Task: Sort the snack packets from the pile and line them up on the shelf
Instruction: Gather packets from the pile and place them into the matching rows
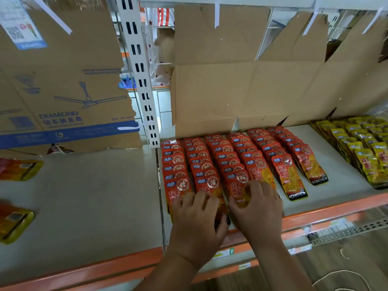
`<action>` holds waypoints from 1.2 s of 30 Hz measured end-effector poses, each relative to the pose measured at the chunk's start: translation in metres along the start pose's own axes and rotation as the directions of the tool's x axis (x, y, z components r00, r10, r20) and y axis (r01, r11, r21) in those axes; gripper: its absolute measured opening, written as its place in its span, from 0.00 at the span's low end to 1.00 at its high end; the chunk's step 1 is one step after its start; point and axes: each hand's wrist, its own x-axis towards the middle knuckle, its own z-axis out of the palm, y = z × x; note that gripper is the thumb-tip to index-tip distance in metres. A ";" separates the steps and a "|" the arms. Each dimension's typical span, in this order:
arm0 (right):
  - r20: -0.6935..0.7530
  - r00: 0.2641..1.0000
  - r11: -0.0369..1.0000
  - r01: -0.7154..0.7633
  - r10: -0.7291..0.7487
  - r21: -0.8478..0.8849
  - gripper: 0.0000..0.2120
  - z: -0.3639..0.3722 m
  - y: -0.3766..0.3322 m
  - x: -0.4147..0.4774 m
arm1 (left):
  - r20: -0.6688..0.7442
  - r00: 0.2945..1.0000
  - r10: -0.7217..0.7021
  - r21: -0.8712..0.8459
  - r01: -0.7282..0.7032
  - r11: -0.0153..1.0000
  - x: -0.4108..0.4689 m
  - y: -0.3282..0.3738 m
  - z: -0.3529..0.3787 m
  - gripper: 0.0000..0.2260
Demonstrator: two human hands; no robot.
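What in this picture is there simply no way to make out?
Head view:
- The front ends of the nearest red packets: covered by the left hand and right hand. Whether the fingers pinch or only press is unclear.
- The yellow packets: cut off by the right edge.
- The packets at the left edge: blurred and cut off.
- Small print on the cardboard box: blurred.
- The pile: out of view.

I see a pale shelf (pixel 84 196) with an orange front edge, a white slotted upright (pixel 142 80) at its far side, brown cardboard (pixel 231 91) behind, and wood-pattern floor (pixel 367 248) near right.
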 end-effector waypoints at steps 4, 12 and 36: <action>0.006 1.000 1.000 0.003 -0.003 0.006 0.23 0.000 0.001 0.000 | -0.005 1.000 0.000 0.000 0.000 1.000 0.000 0.000 0.001 0.13; 0.012 1.000 1.000 0.010 -0.010 0.018 0.23 0.000 0.001 -0.001 | 0.009 1.000 -0.009 -0.001 0.009 1.000 0.001 0.000 0.002 0.13; 0.037 0.999 1.000 -0.020 0.021 -0.010 0.25 -0.001 0.000 0.001 | -0.030 1.000 -0.007 0.007 0.007 1.000 -0.001 0.000 0.003 0.14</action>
